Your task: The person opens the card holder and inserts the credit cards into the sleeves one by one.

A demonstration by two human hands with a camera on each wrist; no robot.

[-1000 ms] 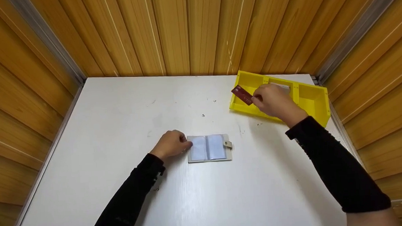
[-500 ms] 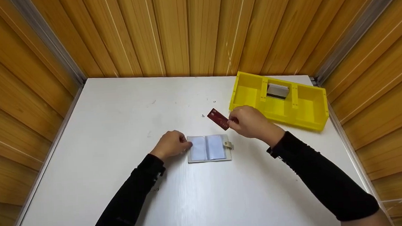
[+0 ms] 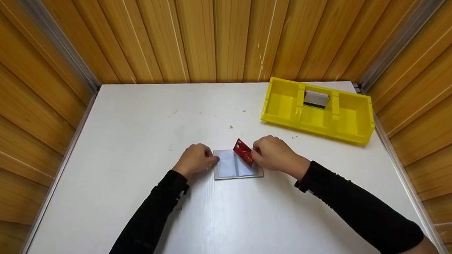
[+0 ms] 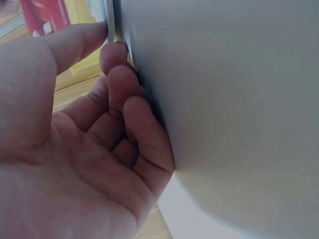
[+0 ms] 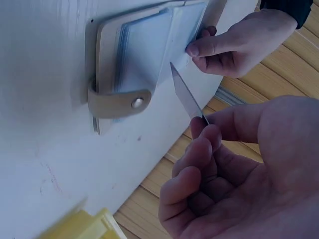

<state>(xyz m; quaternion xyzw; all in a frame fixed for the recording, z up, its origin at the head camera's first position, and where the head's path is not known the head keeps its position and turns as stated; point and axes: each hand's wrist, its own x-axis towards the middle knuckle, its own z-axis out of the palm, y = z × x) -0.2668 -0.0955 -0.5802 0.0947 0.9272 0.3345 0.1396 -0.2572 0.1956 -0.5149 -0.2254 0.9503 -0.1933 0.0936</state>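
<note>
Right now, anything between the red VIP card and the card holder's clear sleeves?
Nothing visible stands between the red VIP card, pinched in the right hand, and the clear sleeves; the snap strap wraps one side of the card holder.

The card [image 3: 243,152] looks smooth plastic, the snap [image 5: 137,103] shiny metal.

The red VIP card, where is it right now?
In the head view, the red VIP card is pinched in the right hand over the right half of the open card holder, left of the yellow divided tray.
</note>
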